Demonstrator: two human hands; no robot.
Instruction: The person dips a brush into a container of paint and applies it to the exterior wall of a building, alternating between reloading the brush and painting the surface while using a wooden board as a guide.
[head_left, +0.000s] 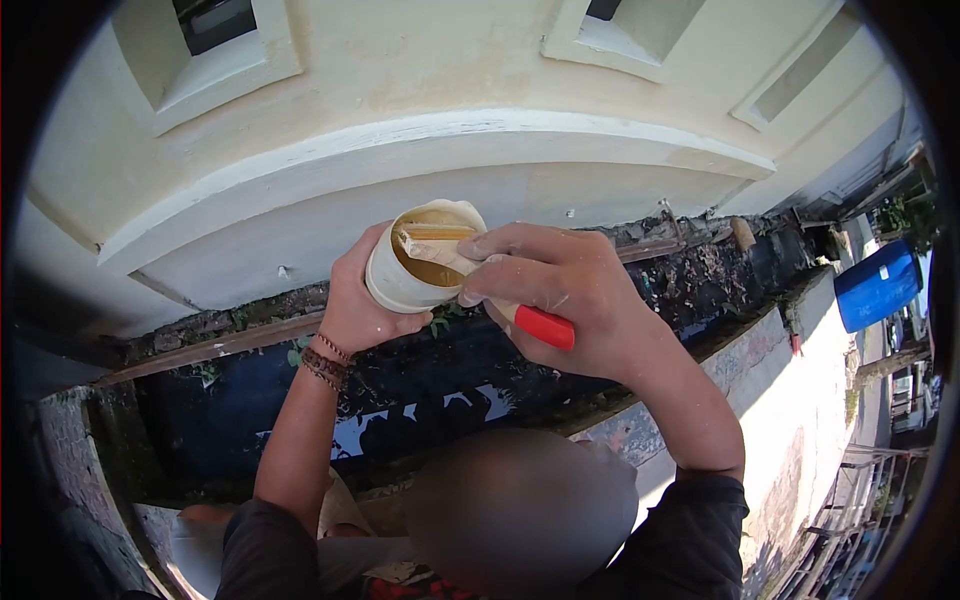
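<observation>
Cream wall (400, 75) and ditch (240, 410) beyond cup (388, 283)

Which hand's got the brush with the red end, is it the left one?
No, the right hand holds the brush, while the left hand holds the pale cup.

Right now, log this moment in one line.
left hand: holding white cup | right hand: holding red-ended brush | position: brush at cup's mouth | ahead: pale wall
</observation>
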